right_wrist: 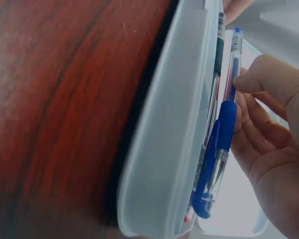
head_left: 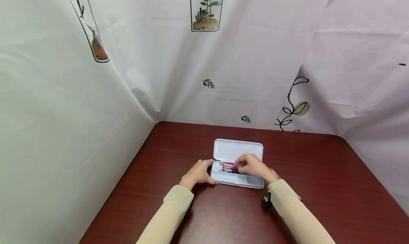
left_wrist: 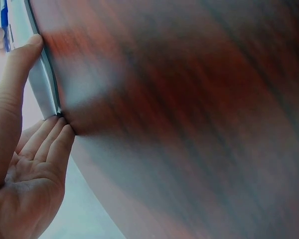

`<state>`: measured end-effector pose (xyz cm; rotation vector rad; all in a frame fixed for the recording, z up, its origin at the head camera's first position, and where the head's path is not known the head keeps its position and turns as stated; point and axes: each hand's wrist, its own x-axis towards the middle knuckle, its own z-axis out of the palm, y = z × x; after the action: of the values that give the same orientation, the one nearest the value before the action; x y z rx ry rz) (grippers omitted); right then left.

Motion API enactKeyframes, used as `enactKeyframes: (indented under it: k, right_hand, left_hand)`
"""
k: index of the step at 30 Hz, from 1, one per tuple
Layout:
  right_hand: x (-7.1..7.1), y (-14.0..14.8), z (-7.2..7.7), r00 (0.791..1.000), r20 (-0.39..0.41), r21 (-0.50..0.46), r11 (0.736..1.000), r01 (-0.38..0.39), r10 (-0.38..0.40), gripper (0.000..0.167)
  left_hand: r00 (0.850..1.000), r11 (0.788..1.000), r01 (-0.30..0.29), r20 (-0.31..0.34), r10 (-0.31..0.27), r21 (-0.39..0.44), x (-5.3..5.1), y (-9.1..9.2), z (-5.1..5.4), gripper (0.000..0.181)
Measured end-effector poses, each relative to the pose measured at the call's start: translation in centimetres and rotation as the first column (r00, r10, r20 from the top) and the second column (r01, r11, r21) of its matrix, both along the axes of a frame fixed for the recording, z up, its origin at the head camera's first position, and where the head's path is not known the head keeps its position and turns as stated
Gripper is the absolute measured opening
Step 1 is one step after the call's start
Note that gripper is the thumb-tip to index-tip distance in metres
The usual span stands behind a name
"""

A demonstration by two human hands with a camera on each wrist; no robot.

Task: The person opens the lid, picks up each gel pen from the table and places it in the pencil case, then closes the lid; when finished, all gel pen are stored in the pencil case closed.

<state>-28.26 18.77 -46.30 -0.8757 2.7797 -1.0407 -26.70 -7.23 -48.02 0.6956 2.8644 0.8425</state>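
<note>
A white pencil case (head_left: 228, 179) lies on the table with its lid (head_left: 236, 150) raised at the back. My left hand (head_left: 197, 172) grips its left end, thumb along the front and fingers at the back corner. In the right wrist view, my right hand (right_wrist: 274, 124) pinches a clear pen with a blue cap (right_wrist: 226, 127) between thumb and fingers, over the case. Several other pens (head_left: 225, 167), some red and one dark, lie in the back part of the case, partly hidden by the right hand.
The dark red-brown wooden table (head_left: 303, 158) spreads around the case. A pale printed cloth (head_left: 179, 77) hangs behind it and along the sides. A small black object (head_left: 266, 200) shows beside the right wrist.
</note>
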Motion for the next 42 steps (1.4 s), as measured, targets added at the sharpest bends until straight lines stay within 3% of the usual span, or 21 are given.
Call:
enactKeyframes:
  k: [11,18,30,42]
  right_hand:
    - [0.6,0.3,0.0,1.000,-0.020,-0.021,1.000,0.017,-0.017,0.018]
    - [1.3,0.9,0.6,0.998,0.037,-0.048,0.997,0.056,-0.054,0.017]
    - [1.5,2.2,0.8,0.997,0.043,-0.059,0.997,0.059,-0.056,0.016]
    - [1.8,3.7,0.8,0.996,-0.009,-0.050,0.995,0.091,-0.092,0.019]
  left_hand:
    - [1.000,1.000,0.001,-0.002,-0.001,-0.004,0.1,0.0,0.0,0.080]
    - [1.000,1.000,-0.009,0.014,0.009,0.002,0.1,0.1,0.1,0.083]
    - [1.000,1.000,-0.006,0.007,0.006,-0.006,-0.1,0.1,0.0,0.081]
    - [1.000,1.000,-0.006,0.016,0.006,-0.020,-0.1,0.1,0.0,0.084]
